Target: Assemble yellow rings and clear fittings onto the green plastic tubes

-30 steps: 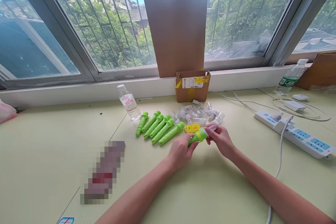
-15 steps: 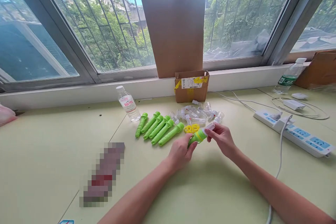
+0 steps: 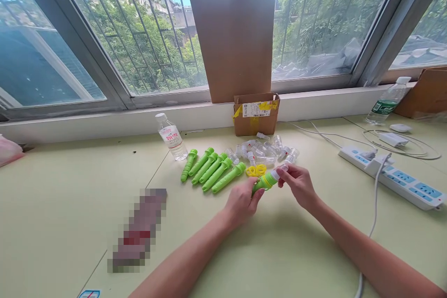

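My left hand (image 3: 241, 199) is wrapped around a green plastic tube (image 3: 262, 183) with a threaded end and a yellow ring around it. A white part (image 3: 275, 174) sticks out of the tube's upper right end. On its tip is a small clear plastic piece (image 3: 283, 167), pinched between the thumb and fingers of my right hand (image 3: 296, 183). Just behind the held tube lie some yellow rings (image 3: 256, 170). Several more green tubes (image 3: 216, 175) lie side by side to the left. Clear plastic tubes with white parts (image 3: 265, 150) are heaped beyond my hands.
A small cardboard box (image 3: 256, 125) stands behind the heap, with a tall cardboard sheet (image 3: 233, 42) against the window. Water bottles stand at left (image 3: 172, 137) and far right (image 3: 387, 102). A power strip (image 3: 394, 177) with a white cable lies right. A blurred flat object (image 3: 139, 230) lies left.
My right hand has slid slightly outward along the held tube's end, and more of the white part shows. The left hand keeps its grip; the view has shifted slightly.
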